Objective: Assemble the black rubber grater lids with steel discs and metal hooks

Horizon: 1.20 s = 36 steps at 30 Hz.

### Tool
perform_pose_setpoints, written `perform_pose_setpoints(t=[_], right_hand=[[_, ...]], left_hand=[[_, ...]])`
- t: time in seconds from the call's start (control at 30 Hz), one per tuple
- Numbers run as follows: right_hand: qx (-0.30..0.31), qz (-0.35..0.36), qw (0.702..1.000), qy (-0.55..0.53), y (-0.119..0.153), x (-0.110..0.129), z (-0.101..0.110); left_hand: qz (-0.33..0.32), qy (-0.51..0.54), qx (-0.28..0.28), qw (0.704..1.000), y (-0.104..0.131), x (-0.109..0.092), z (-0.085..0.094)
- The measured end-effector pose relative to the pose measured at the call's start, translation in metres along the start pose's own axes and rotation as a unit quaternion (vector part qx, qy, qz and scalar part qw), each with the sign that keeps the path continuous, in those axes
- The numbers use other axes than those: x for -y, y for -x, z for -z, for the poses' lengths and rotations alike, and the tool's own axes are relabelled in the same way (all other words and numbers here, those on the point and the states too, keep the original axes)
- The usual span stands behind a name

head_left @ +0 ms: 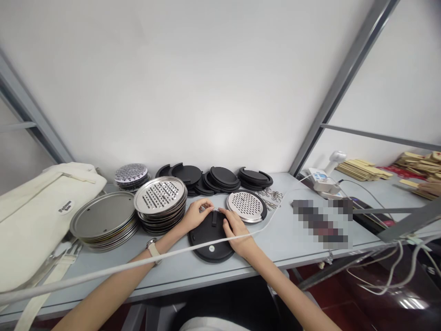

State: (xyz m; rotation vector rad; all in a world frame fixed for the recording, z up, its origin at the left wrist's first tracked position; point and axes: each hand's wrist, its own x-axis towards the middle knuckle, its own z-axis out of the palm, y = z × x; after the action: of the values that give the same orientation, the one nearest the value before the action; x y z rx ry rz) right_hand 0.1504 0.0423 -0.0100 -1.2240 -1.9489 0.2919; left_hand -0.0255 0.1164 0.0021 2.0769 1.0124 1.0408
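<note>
A round black disc [217, 246] with a small white sticker lies near the table's front edge. My left hand [199, 213] is at its top edge, thumb and fingers pinched on a small shiny metal piece. My right hand [240, 232] rests on the disc's right side, its fingertips by the same metal piece and its thumb on the black surface. Just below the fingertips a short black strap [214, 218] shows. Beyond my right hand lies a perforated metal disc [245, 205] in a black rim.
Stacks of metal grater plates [160, 195] and plain metal plates [105, 214] stand left, beside a cream bag [41, 216]. Black discs [222, 178] line the wall, near metal clips [272, 197]. A white cable [138, 262] crosses in front. Another person's hand [430, 187] is far right.
</note>
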Motion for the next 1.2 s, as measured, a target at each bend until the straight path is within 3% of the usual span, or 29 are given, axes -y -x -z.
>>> perform_pose_setpoints(t=[1.2], right_hand=[[-0.018, 0.036, 0.999, 0.027, -0.0011, -0.0022, -0.0031]], left_hand=[[-0.02, 0.011, -0.005, 1.0, -0.0032, -0.0002, 0.001]])
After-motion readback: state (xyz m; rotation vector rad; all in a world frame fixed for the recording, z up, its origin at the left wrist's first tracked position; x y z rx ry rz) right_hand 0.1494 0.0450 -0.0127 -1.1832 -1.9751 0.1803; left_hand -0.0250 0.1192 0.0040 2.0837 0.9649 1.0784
